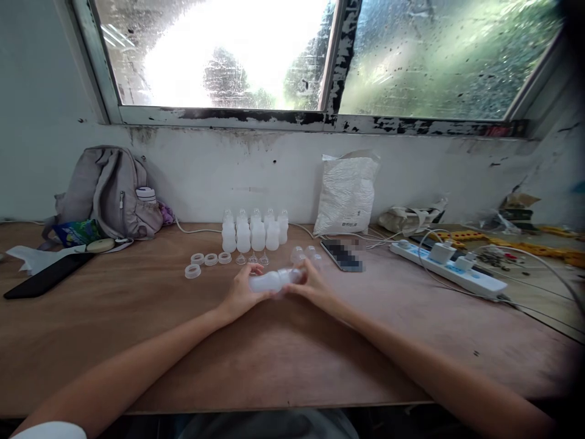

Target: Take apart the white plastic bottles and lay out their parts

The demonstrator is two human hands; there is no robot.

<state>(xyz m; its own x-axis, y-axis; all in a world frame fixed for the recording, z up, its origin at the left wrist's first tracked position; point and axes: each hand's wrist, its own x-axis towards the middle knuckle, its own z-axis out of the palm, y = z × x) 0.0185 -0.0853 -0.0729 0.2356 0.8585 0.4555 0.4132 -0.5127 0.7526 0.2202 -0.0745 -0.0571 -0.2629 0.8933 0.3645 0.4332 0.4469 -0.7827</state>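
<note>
A translucent white plastic bottle point(273, 281) lies sideways between both my hands above the wooden table point(137, 341). My left hand point(241, 291) is wrapped round its base end. My right hand point(312, 285) grips its neck end, where a clear cap seems to sit. Behind them stand several more white bottles point(254, 232) in a cluster. Several white rings point(206, 262) lie to their left, small clear nipples point(252, 259) in front, and clear caps point(305, 253) to the right.
A grey backpack point(107, 192) leans on the wall at the back left, with a dark tablet point(48, 275) in front of it. A phone point(342, 255), a white bag point(346, 192) and a power strip point(450, 268) with cables lie to the right.
</note>
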